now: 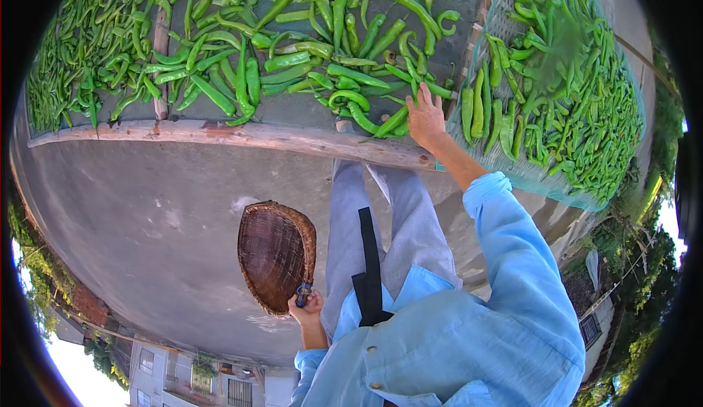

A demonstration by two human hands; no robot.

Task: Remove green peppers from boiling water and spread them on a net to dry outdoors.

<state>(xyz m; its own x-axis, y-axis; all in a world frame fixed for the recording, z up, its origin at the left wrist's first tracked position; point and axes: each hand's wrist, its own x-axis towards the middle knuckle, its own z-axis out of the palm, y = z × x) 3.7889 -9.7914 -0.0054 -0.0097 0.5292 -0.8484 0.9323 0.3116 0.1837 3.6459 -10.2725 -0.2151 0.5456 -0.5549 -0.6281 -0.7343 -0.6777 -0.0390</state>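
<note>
My left hand [308, 304] grips the rim end of a brown woven wicker basket [274, 248], where a blue cord is tied. The basket hangs tilted beside my left leg, and its visible inside holds nothing. My right hand [427, 115] reaches out palm down with its fingers apart. Its fingertips touch long green peppers [434, 89] at the right corner of a dark drying surface [316, 111]. Whether a pepper lies under the palm is hidden.
A wooden pole [230, 134] edges the drying surface in front of my legs. Smaller green peppers [88, 39] spread at the far left. On the right, more peppers [593, 132] lie on a woven mat with green netting [527, 179]. Concrete ground [159, 226] surrounds my feet.
</note>
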